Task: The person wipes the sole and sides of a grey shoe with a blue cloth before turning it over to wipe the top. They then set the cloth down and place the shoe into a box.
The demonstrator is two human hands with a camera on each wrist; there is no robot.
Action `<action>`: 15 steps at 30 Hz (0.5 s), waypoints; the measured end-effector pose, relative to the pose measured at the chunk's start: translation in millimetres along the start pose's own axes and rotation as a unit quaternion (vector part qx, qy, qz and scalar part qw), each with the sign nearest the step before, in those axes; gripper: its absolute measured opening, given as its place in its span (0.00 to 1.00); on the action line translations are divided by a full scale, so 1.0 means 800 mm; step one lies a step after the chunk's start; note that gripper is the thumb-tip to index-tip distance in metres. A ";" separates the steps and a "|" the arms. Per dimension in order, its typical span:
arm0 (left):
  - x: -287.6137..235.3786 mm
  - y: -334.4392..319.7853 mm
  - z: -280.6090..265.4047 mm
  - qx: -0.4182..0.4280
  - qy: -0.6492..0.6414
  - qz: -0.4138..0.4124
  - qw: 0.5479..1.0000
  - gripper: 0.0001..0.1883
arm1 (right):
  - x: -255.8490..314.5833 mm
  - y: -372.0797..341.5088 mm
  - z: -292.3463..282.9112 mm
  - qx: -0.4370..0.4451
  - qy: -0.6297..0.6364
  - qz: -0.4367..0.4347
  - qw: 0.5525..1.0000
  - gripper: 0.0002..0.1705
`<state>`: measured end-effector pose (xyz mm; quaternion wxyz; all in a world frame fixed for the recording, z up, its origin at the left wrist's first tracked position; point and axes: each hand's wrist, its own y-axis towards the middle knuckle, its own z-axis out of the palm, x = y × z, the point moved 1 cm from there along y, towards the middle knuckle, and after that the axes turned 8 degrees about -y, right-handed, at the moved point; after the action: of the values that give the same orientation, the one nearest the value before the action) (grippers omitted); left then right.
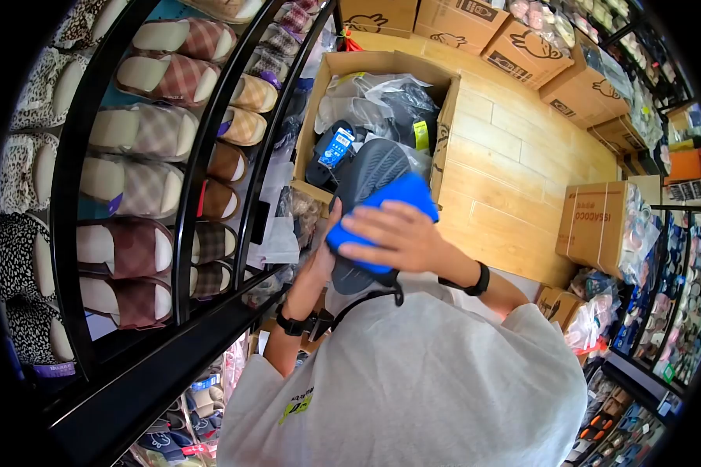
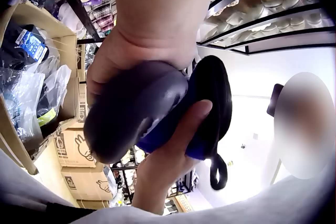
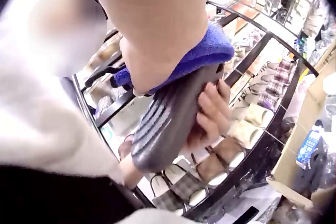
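Note:
A dark grey slipper (image 1: pixel 378 165) is held over an open carton, its ridged sole turned up. My left hand (image 1: pixel 319 257) grips it by the side; in the right wrist view the left fingers (image 3: pixel 212 109) curl round its edge. Across the sole lies a fuzzy blue cleaning cloth (image 1: pixel 409 194), black along one side with a black loop (image 2: pixel 218 174). My right hand (image 1: pixel 397 236) holds this cloth against the slipper, fingers spread over it. The right thumb (image 2: pixel 197 116) lies along the cloth in the left wrist view.
The open carton (image 1: pixel 444 148) holds plastic-bagged footwear and a black slipper (image 1: pixel 323 167) with a blue tag (image 1: pixel 337 148). A black-framed rack (image 1: pixel 183 226) of plaid slippers stands on the left. Closed cartons (image 1: pixel 526 53) line the back of the wooden floor (image 1: pixel 498 179); another carton (image 1: pixel 588 222) stands right.

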<state>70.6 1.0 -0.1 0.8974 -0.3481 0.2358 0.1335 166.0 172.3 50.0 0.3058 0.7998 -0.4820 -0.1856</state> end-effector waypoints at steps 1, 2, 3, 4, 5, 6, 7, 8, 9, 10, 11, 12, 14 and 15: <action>0.000 0.000 0.002 0.006 -0.004 -0.007 1.000 0.41 | -0.015 0.001 -0.006 -0.011 0.004 0.038 0.999 0.25; 0.000 0.004 -0.002 0.059 0.007 0.018 0.998 0.41 | -0.031 -0.001 -0.013 -0.009 0.023 0.084 0.996 0.24; -0.004 0.005 0.001 0.111 0.019 0.042 0.993 0.41 | -0.039 0.006 -0.020 -0.035 0.054 0.148 0.987 0.31; -0.007 -0.002 0.014 0.097 0.018 0.047 0.994 0.41 | -0.045 0.009 -0.017 -0.074 0.058 0.199 0.975 0.33; -0.007 0.000 0.011 0.094 0.026 0.021 0.995 0.44 | -0.048 0.011 -0.012 -0.113 0.062 0.249 0.960 0.34; -0.007 0.003 0.008 0.105 0.038 0.022 0.993 0.44 | -0.043 0.012 -0.009 -0.127 0.055 0.270 0.953 0.32; -0.005 0.006 0.004 0.116 0.052 0.023 0.992 0.44 | -0.034 0.009 -0.008 -0.127 0.056 0.269 0.953 0.32; -0.002 0.009 0.000 0.063 0.057 0.008 0.996 0.44 | -0.019 0.005 -0.007 -0.094 0.025 0.239 0.966 0.31; -0.001 0.007 0.001 0.009 0.062 -0.008 0.998 0.44 | -0.005 0.000 -0.003 -0.061 -0.007 0.209 0.976 0.30; 0.002 -0.002 0.007 -0.002 0.087 0.028 0.996 0.42 | 0.006 -0.004 0.005 -0.058 -0.035 0.151 0.986 0.28; 0.005 0.002 -0.005 -0.024 0.088 0.015 0.996 0.41 | 0.017 0.000 0.006 -0.058 -0.056 0.097 0.992 0.27; 0.007 0.004 -0.014 -0.024 0.090 0.014 0.996 0.41 | 0.019 -0.001 0.009 -0.053 -0.075 0.043 0.995 0.27; 0.007 0.004 -0.016 -0.001 0.116 0.022 0.993 0.41 | 0.011 0.000 0.006 -0.049 -0.065 0.006 0.997 0.26; 0.008 0.005 -0.017 0.010 0.127 0.025 0.991 0.41 | -0.006 0.002 -0.002 -0.051 -0.037 0.022 0.998 0.25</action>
<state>70.0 -5.5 -14.6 0.8598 -0.3472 0.3584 0.1085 163.8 176.3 52.7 0.3320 0.7650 -0.5004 -0.2327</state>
